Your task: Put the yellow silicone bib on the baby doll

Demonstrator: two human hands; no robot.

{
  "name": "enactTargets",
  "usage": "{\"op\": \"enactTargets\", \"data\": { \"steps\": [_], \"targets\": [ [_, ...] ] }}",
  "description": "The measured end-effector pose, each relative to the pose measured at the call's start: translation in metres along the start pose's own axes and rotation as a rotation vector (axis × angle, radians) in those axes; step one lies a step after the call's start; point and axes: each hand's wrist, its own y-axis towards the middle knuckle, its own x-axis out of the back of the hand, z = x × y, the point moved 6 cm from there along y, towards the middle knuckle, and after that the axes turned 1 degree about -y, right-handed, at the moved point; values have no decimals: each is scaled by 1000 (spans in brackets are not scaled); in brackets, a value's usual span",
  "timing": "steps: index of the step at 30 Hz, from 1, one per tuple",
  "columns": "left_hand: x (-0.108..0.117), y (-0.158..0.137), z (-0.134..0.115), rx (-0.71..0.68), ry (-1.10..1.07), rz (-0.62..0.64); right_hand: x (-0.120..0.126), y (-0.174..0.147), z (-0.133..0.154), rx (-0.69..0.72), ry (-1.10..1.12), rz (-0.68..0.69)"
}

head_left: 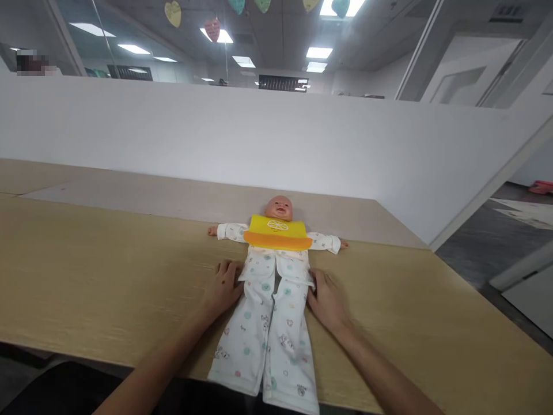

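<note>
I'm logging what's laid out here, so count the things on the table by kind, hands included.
Baby doll: 1
Yellow and orange bib: 1
White patterned top: 1
White patterned trousers: 1
Hands: 2, the left hand and the right hand, each at the doll's waist
Total: 6

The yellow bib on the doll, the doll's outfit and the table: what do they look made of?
The bib looks like smooth moulded silicone or soft plastic, with a thick orange lip. The outfit seems thin printed cotton, wrinkling where the left hand and right hand touch it. The table looks like matte wood-grain laminate, though possibly real wood.
</note>
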Motion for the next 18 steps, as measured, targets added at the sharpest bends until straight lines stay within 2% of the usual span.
{"op": "enactTargets", "data": {
  "steps": [3, 9, 13, 16, 18],
  "targets": [
    [-6, 10, 3, 84, 165, 48, -1, 4, -4, -73, -60, -6],
    [-3, 13, 2, -40, 331, 58, -1, 7, -8, -129, -191, 19],
    [5, 14, 3, -43, 342, 40, 8, 4, -8, -148, -263, -14],
    [19, -9, -3, -52, 227, -103, 16, -19, -7, -106, -212, -77],
    [31, -47, -11, -102, 101, -259, 21, -44, -6, -19, -137, -174]
  ]
}}
